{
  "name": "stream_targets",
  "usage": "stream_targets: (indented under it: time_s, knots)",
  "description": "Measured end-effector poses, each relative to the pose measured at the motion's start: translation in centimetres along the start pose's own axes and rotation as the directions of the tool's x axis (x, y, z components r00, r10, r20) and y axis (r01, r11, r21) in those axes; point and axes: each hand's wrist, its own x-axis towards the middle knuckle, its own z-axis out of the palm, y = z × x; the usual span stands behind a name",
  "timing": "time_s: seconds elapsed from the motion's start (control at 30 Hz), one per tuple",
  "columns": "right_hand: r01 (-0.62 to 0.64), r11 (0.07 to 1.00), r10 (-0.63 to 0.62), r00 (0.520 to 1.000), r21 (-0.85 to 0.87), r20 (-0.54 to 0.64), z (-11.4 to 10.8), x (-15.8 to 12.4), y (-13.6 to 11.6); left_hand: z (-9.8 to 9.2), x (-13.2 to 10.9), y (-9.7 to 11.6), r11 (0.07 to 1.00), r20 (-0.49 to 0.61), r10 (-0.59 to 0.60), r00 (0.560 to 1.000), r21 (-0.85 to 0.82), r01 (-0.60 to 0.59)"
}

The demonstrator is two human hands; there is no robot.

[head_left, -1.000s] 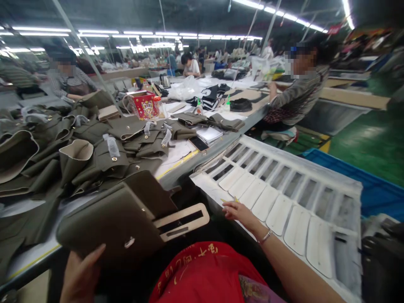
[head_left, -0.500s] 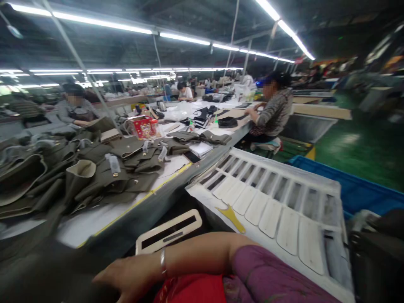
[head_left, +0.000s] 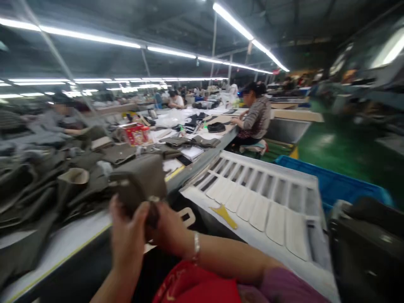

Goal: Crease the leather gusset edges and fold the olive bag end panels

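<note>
Both my hands hold an olive-grey bag [head_left: 143, 174] up in front of me, above the table's near edge; it is blurred by motion. My left hand [head_left: 129, 227] grips its lower left side, with the thumb along the front. My right hand [head_left: 167, 227], with a bracelet on the wrist, grips its lower right side near a small shiny metal fitting; some of its fingers are hidden. A pile of similar olive-grey pieces [head_left: 41, 185] lies on the table to the left, one with a pale open end.
Right of me, a white slotted board [head_left: 274, 176] bears pale oblong pieces [head_left: 274, 221] and a yellow tool [head_left: 224, 215]. Beyond it stands a blue bin [head_left: 350, 183]. Dark bags [head_left: 372, 240] are at right. A red box [head_left: 137, 134] stands on the table; a co-worker [head_left: 255, 113] sits farther along.
My right hand has risen from the lower left, and my left hand has come into view. An olive-grey bag is now up between them. The view has shifted to the right.
</note>
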Motion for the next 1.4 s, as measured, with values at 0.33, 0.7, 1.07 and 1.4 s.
stream_targets:
  time_s: [0.33,0.7,1.07,1.4]
  knots:
    - [-0.318,0.744,0.436,0.898,0.588,-0.067,-7.3,-3.1,7.7,1.7,-0.7,-3.5,0.998,0.471,-0.055,0.880,0.062,0.030]
    - [-0.339,0.497,0.579,0.815,0.799,-0.014,-8.1,-4.2,8.8,5.4,-4.1,-4.5,0.932,0.425,-0.191,0.885,-0.204,0.299]
    - [-0.241,0.429,0.663,0.739,0.870,-0.122,-12.6,-6.0,7.3,10.0,-6.0,-3.0,0.685,0.544,-0.372,0.753,-0.387,0.618]
    - [-0.100,0.390,0.777,0.570,0.916,-0.268,-17.5,-10.4,9.1,13.8,-8.1,-2.4,0.781,0.678,-0.333,0.655,-0.190,0.595]
